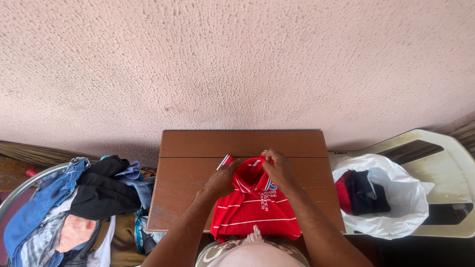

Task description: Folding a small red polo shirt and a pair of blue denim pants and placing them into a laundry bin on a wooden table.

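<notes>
Bare forearms, no sleeves; patterned top (olive, white markings) at chest.

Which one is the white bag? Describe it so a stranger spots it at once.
Start at the brown table by the pink wall. On the pale plastic chair to its right sits the white bag, open, with dark and red clothes inside. The pile on the left has no bag.

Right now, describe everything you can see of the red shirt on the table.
The red shirt is a polo of soft knit fabric with thin white stripes across it, white print on the chest and a red collar with a white-edged trim. It lies flat, front up, on the brown wooden table, its hem hanging over the near edge toward the person. The left hand and right hand both grip it at the collar and shoulders, which look partly bunched.
</notes>
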